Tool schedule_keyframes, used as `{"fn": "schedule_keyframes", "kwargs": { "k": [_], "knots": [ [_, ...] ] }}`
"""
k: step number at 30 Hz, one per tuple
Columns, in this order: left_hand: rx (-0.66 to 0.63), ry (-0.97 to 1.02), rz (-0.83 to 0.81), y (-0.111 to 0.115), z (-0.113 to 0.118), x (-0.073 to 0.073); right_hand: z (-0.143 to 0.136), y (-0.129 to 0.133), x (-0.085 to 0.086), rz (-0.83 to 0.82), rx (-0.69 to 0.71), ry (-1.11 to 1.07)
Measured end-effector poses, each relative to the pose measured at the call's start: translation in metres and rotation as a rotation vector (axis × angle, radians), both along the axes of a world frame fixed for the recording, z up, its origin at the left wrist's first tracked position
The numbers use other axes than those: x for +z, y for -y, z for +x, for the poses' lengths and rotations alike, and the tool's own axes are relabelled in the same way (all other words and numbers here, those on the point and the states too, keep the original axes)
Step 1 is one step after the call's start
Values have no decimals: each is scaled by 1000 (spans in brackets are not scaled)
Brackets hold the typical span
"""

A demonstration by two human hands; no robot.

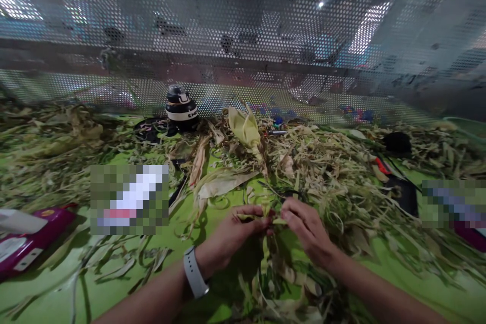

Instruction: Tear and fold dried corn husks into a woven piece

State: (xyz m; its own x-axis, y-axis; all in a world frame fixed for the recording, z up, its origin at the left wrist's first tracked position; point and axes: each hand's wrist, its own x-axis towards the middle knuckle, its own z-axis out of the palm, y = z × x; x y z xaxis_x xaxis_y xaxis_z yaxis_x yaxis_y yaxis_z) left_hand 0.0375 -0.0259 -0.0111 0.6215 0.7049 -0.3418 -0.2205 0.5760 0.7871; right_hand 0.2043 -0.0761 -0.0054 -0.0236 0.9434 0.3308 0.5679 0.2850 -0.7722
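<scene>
My left hand (246,223), with a white watch band on its wrist, is closed on a twisted strand of pale corn husk (266,253) that hangs below the fingers. Close beside it, my right hand (304,225) pinches a flat yellow-green husk strip (280,221) running out from the strand. The fingertips partly hide where strip and strand meet. Under both hands lies a heap of loose husk scraps (296,304). A broad whole husk (245,129) stands upright beyond the hands.
Dried husk strips (334,162) cover much of the green table (167,283). A black lidded jar (181,110) stands before a perforated metal panel (243,20). On the left sits a magenta device (41,243). A black sheath-like object (400,192) lies right. Two patches are blurred.
</scene>
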Motion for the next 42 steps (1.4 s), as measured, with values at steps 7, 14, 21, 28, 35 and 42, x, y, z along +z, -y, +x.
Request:
{"fn": "schedule_keyframes", "kwargs": {
  "k": [7, 14, 21, 28, 35, 42],
  "knots": [
    [-96, -53, 108, 5, 3, 2, -3, -7, -2, -24, 56, -242],
    [-169, -117, 144, 2, 0, -3, -9, 1, -4, -120, -88, -318],
    [-84, -4, 18, 3, -1, 2, 3, -7, 5, -271, -13, -328],
    [56, 4, -7, -3, -2, 5, 3, -6, 4, -66, -51, 39],
    [108, -12, -1, -6, -4, 6, 4, -6, -3, -311, 3, -116],
    [124, 128, 43, -9, -3, 0, -7, 1, 3, -359, 119, -45]
  ]
}}
